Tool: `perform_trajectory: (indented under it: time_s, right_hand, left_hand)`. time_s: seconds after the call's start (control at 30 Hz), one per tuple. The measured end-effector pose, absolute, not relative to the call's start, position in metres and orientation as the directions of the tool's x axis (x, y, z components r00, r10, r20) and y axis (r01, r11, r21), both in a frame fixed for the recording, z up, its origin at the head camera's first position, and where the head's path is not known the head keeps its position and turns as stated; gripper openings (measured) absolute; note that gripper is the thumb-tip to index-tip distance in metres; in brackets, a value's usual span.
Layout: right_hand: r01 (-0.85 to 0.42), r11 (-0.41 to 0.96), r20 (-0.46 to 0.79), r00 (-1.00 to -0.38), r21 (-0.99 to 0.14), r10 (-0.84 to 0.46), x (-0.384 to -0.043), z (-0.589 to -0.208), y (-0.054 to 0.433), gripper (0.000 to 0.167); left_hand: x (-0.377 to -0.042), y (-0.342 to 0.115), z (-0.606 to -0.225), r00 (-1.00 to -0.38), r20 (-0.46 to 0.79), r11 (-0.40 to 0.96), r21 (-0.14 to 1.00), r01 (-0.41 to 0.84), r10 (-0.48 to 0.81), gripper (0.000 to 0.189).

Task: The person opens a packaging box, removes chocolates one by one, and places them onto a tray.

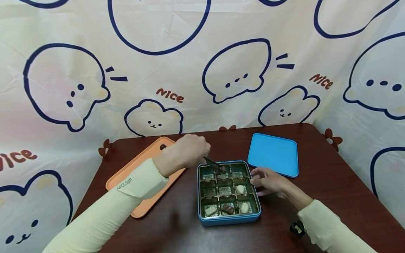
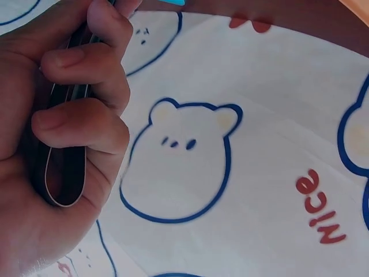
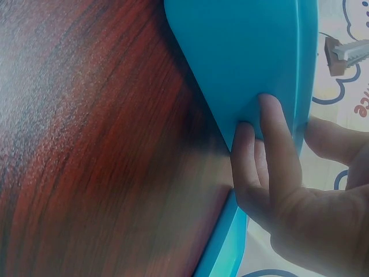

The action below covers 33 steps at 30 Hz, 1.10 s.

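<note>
My left hand (image 1: 191, 149) grips dark tongs (image 2: 66, 167), fingers curled round the folded handle. At their tips, over the back middle compartment of the blue box (image 1: 229, 220), is a brown chocolate piece (image 3: 334, 56). Fingertips of my right hand (image 1: 270, 181) rest against the box's right outer wall and rim, fingers lightly bent. The divided tray inside holds a square white piece (image 1: 210, 210) front left, a dark chocolate (image 1: 228, 209) front middle, and two round white pieces on the right, one in front (image 1: 244, 207) and one (image 1: 240, 189) in the middle row.
An orange tray (image 1: 137, 211) lies at the left, with a round dark piece (image 1: 162, 147) at its far end; my left arm crosses over it. Behind my right hand is the flat blue lid (image 1: 273, 154). A printed cloth (image 1: 190, 70) hangs behind the dark wooden table (image 1: 164, 232).
</note>
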State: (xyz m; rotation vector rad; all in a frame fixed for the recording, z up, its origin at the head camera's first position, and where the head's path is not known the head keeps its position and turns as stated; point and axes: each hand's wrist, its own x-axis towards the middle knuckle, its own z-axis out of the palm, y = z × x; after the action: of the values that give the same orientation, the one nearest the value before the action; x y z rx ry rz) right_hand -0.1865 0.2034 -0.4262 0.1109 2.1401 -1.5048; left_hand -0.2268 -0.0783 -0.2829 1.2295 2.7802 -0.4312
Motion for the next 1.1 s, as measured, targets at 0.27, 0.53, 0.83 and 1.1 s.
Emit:
perform_trajectory:
  time_s: [0.27,0.53,0.83,1.1]
  right_hand:
    - [0.351,0.377,-0.452,-0.864,-0.857,-0.224,-0.187,-0.427,0.205,0.046]
    - [0.352,0.373,-0.452,-0.863,-0.859,-0.227,-0.185,-0.426,0.205,0.047]
    - [0.349,0.382,-0.452,-0.864,-0.856,-0.224,-0.186,-0.425,0.205,0.046]
    - [0.358,0.382,-0.459,-0.861,-0.852,-0.219,-0.187,-0.425,0.204,0.045]
  left_hand:
    - [-0.246,-0.101,-0.282,-0.737,-0.228,0.727,-0.141,0.672,0.637,0.026]
    - [-0.267,-0.134,-0.29,-0.76,-0.235,0.761,-0.108,0.639,0.605,0.032]
    - [-0.287,-0.167,-0.296,-0.809,-0.304,0.837,-0.061,0.544,0.503,0.035]
    - [-0.298,-0.189,-0.302,-0.834,-0.304,0.864,-0.062,0.499,0.46,0.016]
